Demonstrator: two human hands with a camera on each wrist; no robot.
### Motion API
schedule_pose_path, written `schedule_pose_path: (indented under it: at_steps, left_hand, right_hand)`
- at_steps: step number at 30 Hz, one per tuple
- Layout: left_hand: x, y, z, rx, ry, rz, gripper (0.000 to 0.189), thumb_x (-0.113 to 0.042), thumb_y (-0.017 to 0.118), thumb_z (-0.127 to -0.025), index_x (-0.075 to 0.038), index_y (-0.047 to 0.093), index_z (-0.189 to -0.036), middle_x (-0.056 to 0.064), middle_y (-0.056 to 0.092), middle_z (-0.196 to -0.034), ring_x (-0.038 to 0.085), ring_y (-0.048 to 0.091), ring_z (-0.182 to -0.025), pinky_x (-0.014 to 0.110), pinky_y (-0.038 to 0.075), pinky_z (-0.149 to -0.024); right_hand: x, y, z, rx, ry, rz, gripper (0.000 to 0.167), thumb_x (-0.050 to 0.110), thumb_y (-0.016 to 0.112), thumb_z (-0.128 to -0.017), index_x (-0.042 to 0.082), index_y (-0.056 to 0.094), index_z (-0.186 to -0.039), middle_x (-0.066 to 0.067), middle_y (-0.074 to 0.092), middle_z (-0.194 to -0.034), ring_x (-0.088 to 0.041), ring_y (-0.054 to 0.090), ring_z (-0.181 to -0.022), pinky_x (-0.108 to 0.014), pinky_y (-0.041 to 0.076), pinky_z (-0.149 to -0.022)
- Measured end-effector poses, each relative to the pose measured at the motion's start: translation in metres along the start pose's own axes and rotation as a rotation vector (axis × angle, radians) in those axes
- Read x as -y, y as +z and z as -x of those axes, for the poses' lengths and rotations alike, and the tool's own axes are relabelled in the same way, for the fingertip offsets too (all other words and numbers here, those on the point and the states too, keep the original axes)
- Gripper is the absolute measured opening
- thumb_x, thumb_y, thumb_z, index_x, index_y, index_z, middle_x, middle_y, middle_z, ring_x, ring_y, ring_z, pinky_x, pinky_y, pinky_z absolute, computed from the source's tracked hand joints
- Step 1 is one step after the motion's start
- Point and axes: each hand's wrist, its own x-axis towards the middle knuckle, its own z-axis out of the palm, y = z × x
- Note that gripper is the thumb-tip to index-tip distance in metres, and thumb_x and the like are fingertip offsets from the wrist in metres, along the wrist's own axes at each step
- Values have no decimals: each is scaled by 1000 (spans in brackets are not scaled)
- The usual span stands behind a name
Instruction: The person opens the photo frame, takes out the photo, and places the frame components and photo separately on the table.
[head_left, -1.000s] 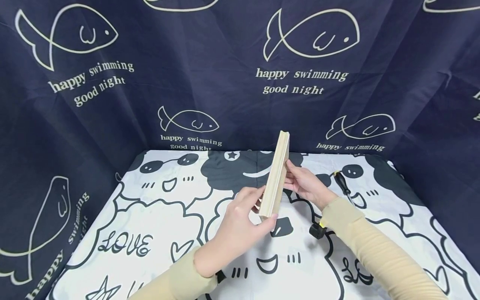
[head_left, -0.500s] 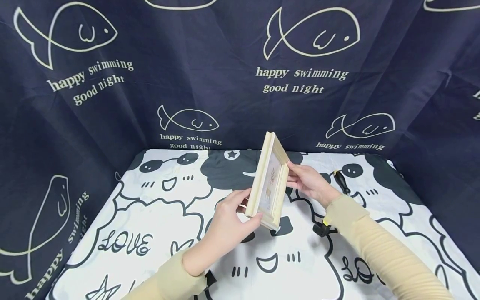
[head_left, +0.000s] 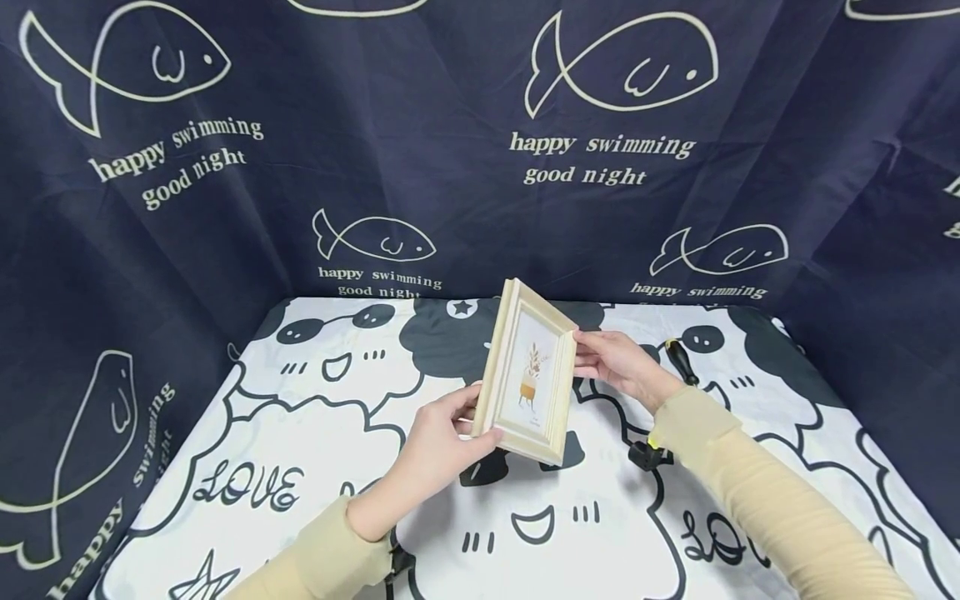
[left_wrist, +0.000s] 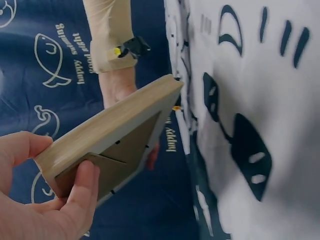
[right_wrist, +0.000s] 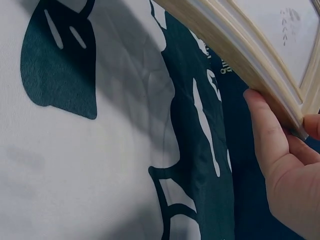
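Note:
A light wooden picture frame [head_left: 528, 375] is held up above the bed-like surface, tilted, its printed side turned toward the head camera. Its picture shows a plant in an orange-brown pot on legs. My left hand [head_left: 431, 442] grips the left lower edge, thumb on the front and fingers behind. In the left wrist view, the fingers [left_wrist: 82, 187] press on the brown backing board [left_wrist: 127, 155] with small dark clips. My right hand [head_left: 622, 362] pinches the right edge; in the right wrist view the thumb and fingers [right_wrist: 267, 127] hold a corner.
A black-handled screwdriver [head_left: 681, 362] lies on the white patterned cloth [head_left: 315, 442] to the right, beyond the right wrist. A dark blue curtain [head_left: 465, 167] with fish drawings hangs behind and at both sides.
The picture frame has turned from edge-on to showing its picture side, and has shifted slightly left and down. The left hand has moved left with it; both hands keep hold.

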Motion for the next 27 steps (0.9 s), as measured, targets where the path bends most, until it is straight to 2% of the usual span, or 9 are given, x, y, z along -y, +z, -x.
schedule_pose_path:
  at_steps: [6,10,19,27]
  left_hand:
    - [16,-2,-5,54,-58,117,54,-7,74,-77,3,54,-126,15,66,-98,20,68,-84,20,55,-71]
    - [24,-4,-9,78,-86,127,59,-6,74,-77,6,50,-129,17,65,-106,23,66,-91,21,54,-75]
    - [45,-6,-23,138,-232,139,67,-6,75,-75,6,45,-134,15,66,-110,20,66,-95,26,54,-81]
    - [62,-9,-33,203,-350,199,72,-1,76,-74,5,41,-137,12,66,-108,19,65,-94,29,53,-85]
  right_hand:
    - [-4,-1,-5,-4,8,22,38,15,44,-101,-14,42,-125,-4,70,-84,-15,69,-80,-29,56,-76]
    - [-7,-2,-9,-12,11,67,39,11,45,-99,-16,41,-127,-3,70,-84,-13,69,-79,-28,56,-76]
    - [-12,-3,-15,-52,37,110,43,9,49,-97,-16,39,-129,-2,68,-84,-12,68,-76,-26,56,-75]
    - [-17,-2,-21,-83,41,141,57,14,56,-95,-6,29,-142,-4,63,-96,-12,66,-77,-29,56,-77]
